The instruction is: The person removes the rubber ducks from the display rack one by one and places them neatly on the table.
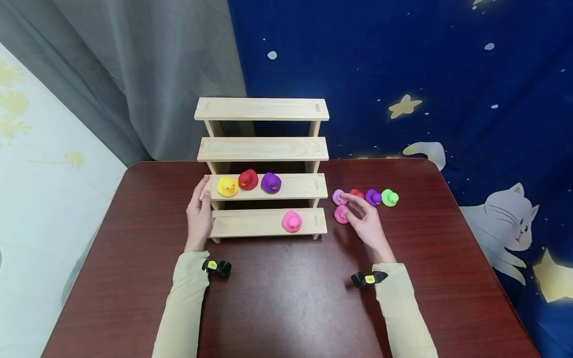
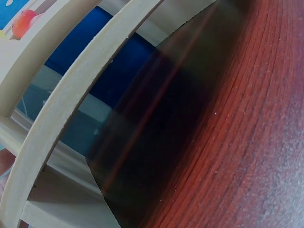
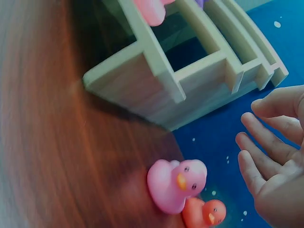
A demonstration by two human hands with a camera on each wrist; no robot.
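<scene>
A four-step wooden rack (image 1: 268,149) bears yellow (image 1: 227,186), red (image 1: 248,179) and purple (image 1: 270,183) ducks on its second step from the bottom. One pink duck (image 1: 292,222) sits on the lowest step. My left hand (image 1: 199,214) touches the rack's left end with fingers extended; the left wrist view barely shows it. Right of the rack, my right hand (image 1: 368,226) is over a pink duck (image 1: 340,214) and a light pink duck (image 1: 337,197). In the right wrist view this hand (image 3: 280,147) has its fingers apart, with nothing held, beside a pink duck (image 3: 175,185).
Red (image 1: 356,193), purple (image 1: 373,197) and green (image 1: 389,198) ducks stand in a row on the brown table (image 1: 286,298), beyond the right hand. A grey curtain (image 1: 179,59) and a blue patterned cloth (image 1: 358,64) hang behind the rack.
</scene>
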